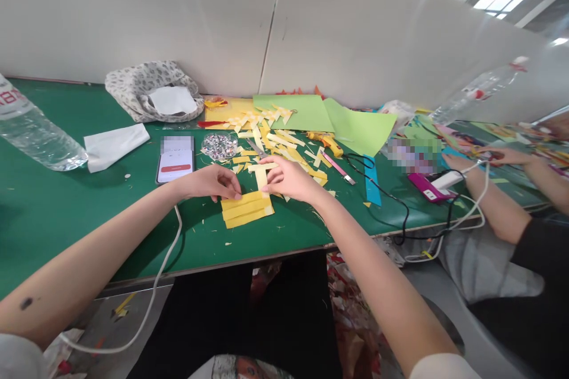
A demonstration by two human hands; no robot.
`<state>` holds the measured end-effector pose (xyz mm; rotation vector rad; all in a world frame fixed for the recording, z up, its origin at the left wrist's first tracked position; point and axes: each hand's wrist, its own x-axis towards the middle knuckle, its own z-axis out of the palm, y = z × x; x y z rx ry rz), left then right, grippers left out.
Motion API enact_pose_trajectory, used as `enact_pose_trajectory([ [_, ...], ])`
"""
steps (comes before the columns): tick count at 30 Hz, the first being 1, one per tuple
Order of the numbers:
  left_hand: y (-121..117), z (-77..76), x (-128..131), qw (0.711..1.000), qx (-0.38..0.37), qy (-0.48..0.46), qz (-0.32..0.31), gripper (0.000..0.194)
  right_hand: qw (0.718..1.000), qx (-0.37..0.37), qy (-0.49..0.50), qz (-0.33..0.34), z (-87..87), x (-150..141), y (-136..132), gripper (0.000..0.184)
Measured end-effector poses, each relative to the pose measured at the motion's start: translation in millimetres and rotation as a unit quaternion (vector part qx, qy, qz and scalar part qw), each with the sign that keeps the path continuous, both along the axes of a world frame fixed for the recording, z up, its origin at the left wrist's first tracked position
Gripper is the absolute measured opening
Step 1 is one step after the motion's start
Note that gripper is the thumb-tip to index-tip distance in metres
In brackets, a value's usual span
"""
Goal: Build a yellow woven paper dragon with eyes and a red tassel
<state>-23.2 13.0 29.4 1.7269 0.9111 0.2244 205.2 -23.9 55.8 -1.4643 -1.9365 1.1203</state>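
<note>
Several yellow paper strips (249,211) lie side by side, forming a flat rectangle near the table's front edge. My left hand (219,182) has its fingers curled, with the fingertips gripping the upper left edge of these strips. Between the fingers of my right hand (291,180) is a pale yellow paper strip (261,177), which meets another pale piece crosswise at its top. Its lower end reaches the upper right edge of the yellow strips. Just beyond my hands, a heap of loose yellow strips (284,141) spreads out, with scissors (255,148) partly buried in it.
Behind are woven yellow paper pieces (262,116), green sheets (360,124) and a yellow glue gun (328,143). A phone (175,160) and water bottle (40,130) stand left. A pink cutter (338,168), black cable and purple power strip (429,187) lie right, near a co-worker's arms.
</note>
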Motion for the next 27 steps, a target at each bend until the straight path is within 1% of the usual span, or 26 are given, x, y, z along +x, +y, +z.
enact_pose_trajectory([
  [2,2,-1.2,-1,1.000,0.008,0.005,0.001,0.027,1.000,0.016,-0.011,-0.002,0.1,3,1,0.051],
  [4,3,-2.6,-1,1.000,0.024,0.002,0.001,0.029,0.998,0.055,-0.030,-0.025,-1.4,8,4,0.041],
  [6,4,-3.7,-1,0.998,0.055,-0.007,0.004,0.029,0.988,0.126,-0.058,-0.070,-4.5,11,9,0.030],
  [8,4,-3.7,1,0.996,0.092,-0.015,0.018,0.028,0.970,0.203,-0.100,-0.084,-8.8,11,14,0.024],
  [9,3,-3.3,2,0.994,0.106,-0.018,0.027,0.028,0.961,0.235,-0.129,-0.072,-11.3,10,16,0.024],
  [11,0,-1.5,4,0.991,0.124,-0.029,0.039,0.028,0.941,0.280,-0.189,-0.024,-16.6,5,20,0.027],
  [13,-4,0.9,7,0.990,0.130,-0.043,0.034,0.028,0.922,0.306,-0.237,0.015,-21.9,-1,23,0.029],
  [17,-10,3.5,9,0.989,0.135,-0.058,-0.003,0.032,0.884,0.350,-0.305,0.047,-29.8,-8,30,0.028],
  [20,-10,0.3,10,0.989,0.134,-0.070,0.008,0.043,0.848,0.387,-0.351,0.085,-31.8,-6,34,0.029],
  [22,-9,-3.3,11,0.988,0.120,-0.098,0.027,0.043,0.833,0.402,-0.361,0.122,-30.4,-3,35,0.031],
  [24,-7,-6.3,12,0.984,0.101,-0.140,0.043,0.034,0.833,0.419,-0.338,0.129,-26.4,0,34,0.034],
  [25,-7,-7.1,12,0.982,0.090,-0.159,0.051,0.029,0.839,0.433,-0.310,0.112,-23.6,1,32,0.035],
  [27,-6,-7.3,13,0.978,0.055,-0.186,0.073,0.026,0.857,0.462,-0.223,0.048,-17.3,-2,26,0.033],
])
